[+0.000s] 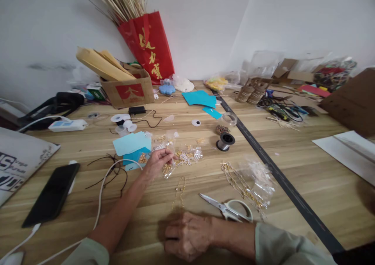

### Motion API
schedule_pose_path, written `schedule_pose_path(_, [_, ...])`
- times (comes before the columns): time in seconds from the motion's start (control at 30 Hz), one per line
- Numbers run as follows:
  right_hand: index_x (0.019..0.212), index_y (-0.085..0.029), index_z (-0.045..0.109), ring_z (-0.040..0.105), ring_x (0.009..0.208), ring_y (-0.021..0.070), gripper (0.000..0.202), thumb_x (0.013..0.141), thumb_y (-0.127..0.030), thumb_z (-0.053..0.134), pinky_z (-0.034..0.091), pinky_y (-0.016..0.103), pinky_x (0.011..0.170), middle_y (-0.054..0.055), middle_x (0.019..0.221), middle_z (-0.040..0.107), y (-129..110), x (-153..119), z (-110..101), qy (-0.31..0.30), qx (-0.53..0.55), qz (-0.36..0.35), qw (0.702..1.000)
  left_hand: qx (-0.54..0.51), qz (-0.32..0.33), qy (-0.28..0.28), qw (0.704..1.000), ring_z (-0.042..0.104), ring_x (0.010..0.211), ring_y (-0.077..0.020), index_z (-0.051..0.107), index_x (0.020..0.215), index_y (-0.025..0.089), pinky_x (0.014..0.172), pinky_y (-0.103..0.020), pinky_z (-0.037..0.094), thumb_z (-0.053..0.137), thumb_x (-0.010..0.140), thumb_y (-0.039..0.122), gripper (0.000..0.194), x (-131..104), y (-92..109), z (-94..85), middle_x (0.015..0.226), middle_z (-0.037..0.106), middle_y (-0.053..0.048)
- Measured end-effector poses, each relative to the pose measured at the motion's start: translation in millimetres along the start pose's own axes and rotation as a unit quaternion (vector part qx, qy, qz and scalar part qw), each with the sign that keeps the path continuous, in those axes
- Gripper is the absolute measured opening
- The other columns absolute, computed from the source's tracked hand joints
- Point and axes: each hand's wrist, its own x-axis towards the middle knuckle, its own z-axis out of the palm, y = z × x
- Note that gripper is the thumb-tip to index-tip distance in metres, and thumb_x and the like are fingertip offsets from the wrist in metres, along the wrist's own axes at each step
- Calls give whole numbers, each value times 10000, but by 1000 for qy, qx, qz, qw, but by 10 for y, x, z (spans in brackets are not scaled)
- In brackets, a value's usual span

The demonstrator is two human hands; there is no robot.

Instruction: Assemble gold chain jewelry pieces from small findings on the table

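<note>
My left hand [159, 161] reaches over the small clear bags of findings, its thumb and fingers pinched together. Whatever is between the fingertips is too small to make out. By those fingertips lie gold and silver jewellery findings [185, 158], in and around the bags. My right hand [189, 235] rests near the table's front edge with its fingers curled closed; their inner side is hidden. Just beyond it lies a thin gold chain [182, 189]. Scissors [225, 208] with pale handles lie to the right of the chain, beside my right forearm.
More chains [238, 181] lie by a clear plastic bag [259, 175] on the right. A wire spool [225, 142] stands near an open jar [228, 119]. Leftward are blue cards [131, 143], a white cable [102, 187] and a phone [51, 194]. A cardboard box [129, 91] stands behind.
</note>
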Motion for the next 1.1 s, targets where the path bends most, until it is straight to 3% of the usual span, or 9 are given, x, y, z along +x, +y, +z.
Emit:
schedule_pose_path(0.2, [782,-181,524,556,669,134,70,838,-220,537,368,259,504,23,780,586,-2,-3,-19,-1,-3,0,1000,-72,-48,10,996,550,543,-102,607,697,141,557,-239,449,750,641,372,277,-130,16,52,631,663,-11])
schedule_pose_path(0.33, [771,-177,539,567,668,140,79,848,-196,532,389,260,512,22,755,580,-17,11,-69,1,-15,-2,1000,-24,-71,11,997,529,518,-96,606,709,143,538,-233,429,752,615,312,242,-249,2,58,577,616,20])
schedule_pose_path(0.57, [785,-158,571,598,709,162,105,877,-167,522,462,285,582,38,775,590,-53,35,-157,10,-48,-28,998,79,-39,5,996,543,611,-117,608,701,152,593,-240,433,713,641,286,180,-574,-29,-10,644,601,14])
schedule_pose_path(0.8, [772,-157,545,533,605,138,119,878,-132,498,378,264,482,16,716,557,-103,51,-278,-10,-63,-16,998,95,-91,-58,990,563,617,-140,593,651,153,611,-261,455,715,603,271,176,-867,-140,-24,632,601,2])
schedule_pose_path(0.87, [785,-164,535,519,611,143,103,869,-129,486,372,266,485,14,728,554,-113,54,-332,-13,-55,18,998,92,-97,-65,989,585,668,-155,602,678,149,663,-279,473,709,615,278,179,-932,-125,-6,676,619,-13])
schedule_pose_path(0.97, [878,-167,515,519,657,148,61,855,-138,468,384,258,512,35,828,573,-109,52,-428,28,2,148,989,74,-93,-65,991,605,742,-172,617,738,143,721,-293,482,686,663,311,197,-1008,-55,11,745,641,-38])
schedule_pose_path(1.03, [1014,-166,475,538,722,148,160,858,-136,453,410,242,560,56,917,575,-92,49,-482,97,93,257,957,50,-83,-59,994,611,760,-175,610,751,144,734,-293,488,684,673,324,209,-1047,-5,20,764,647,-42])
schedule_pose_path(1.1, [1142,-174,402,543,709,134,287,863,-140,462,427,224,575,42,894,570,-67,53,-501,166,215,342,900,34,-72,-61,995,619,759,-174,604,754,147,737,-291,496,685,675,312,200,-1081,30,38,764,652,-41])
